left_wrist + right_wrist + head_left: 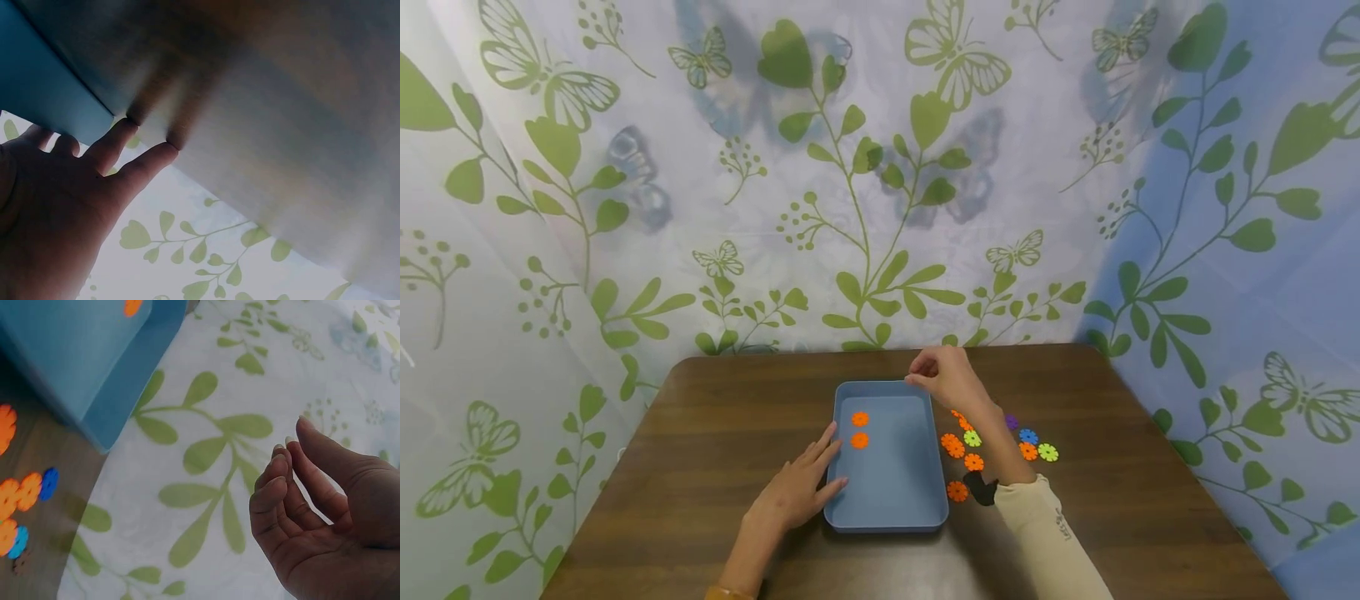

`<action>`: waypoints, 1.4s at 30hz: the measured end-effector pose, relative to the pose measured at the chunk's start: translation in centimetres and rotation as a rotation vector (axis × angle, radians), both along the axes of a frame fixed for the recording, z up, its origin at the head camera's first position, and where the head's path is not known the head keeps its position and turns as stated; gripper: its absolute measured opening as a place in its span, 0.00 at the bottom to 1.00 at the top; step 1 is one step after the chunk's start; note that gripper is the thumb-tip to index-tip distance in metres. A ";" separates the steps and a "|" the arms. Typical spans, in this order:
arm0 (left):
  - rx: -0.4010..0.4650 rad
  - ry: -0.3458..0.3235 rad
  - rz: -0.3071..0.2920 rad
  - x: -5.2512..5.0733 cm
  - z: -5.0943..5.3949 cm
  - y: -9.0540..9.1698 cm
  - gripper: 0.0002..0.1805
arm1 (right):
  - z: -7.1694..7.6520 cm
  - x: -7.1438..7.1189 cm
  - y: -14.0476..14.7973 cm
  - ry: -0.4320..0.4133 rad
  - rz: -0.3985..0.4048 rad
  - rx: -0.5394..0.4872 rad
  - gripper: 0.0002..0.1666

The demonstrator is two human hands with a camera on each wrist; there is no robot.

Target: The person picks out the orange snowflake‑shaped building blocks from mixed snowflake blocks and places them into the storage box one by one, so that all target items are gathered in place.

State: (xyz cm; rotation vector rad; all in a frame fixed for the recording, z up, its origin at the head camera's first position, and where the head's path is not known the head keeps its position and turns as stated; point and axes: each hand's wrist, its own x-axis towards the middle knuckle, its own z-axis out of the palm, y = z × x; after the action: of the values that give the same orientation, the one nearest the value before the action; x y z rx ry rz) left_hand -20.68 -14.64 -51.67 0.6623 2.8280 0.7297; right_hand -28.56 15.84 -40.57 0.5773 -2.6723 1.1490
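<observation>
A blue-grey tray (891, 492) lies on the table with two orange flower-shaped discs (860, 440) inside, one above the other near its left wall. My left hand (797, 492) has its fingers spread and rests at the tray's left edge; the left wrist view shows its fingertips touching the wooden surface beside the tray. Above the tray's far right corner, my right hand (947, 379) is raised, fingers loosely bent. In the right wrist view nothing shows between the thumb and fingers of the right hand (312, 506). Several loose discs, such as an orange one (973, 462), lie right of the tray.
Under the right forearm and beyond it lie more discs: green (1048, 452), blue (1028, 436) and purple (1011, 422). A small black object (979, 487) sits near the right sleeve. The brown wooden table (700, 467) meets a leaf-and-butterfly patterned curtain (865, 208) at the back.
</observation>
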 end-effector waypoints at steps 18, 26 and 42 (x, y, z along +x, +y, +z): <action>0.012 0.002 0.000 0.0 -0.1 -0.1 0.39 | -6.7 -1.4 8.6 -0.266 -0.293 0.033 0.09; 0.006 0.001 0.001 0.0 0.0 -0.1 0.39 | -9.3 -1.8 10.0 -0.341 -0.372 0.103 0.12; 0.010 -0.010 -0.001 0.2 0.2 0.0 0.40 | -11.2 -2.3 10.7 -0.380 -0.449 0.110 0.14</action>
State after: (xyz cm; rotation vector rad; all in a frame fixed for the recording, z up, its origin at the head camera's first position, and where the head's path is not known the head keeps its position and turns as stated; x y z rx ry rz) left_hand -20.52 -14.65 -51.44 0.6588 2.8164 0.7453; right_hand -30.83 26.56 -51.77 -0.2553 -2.9638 1.0656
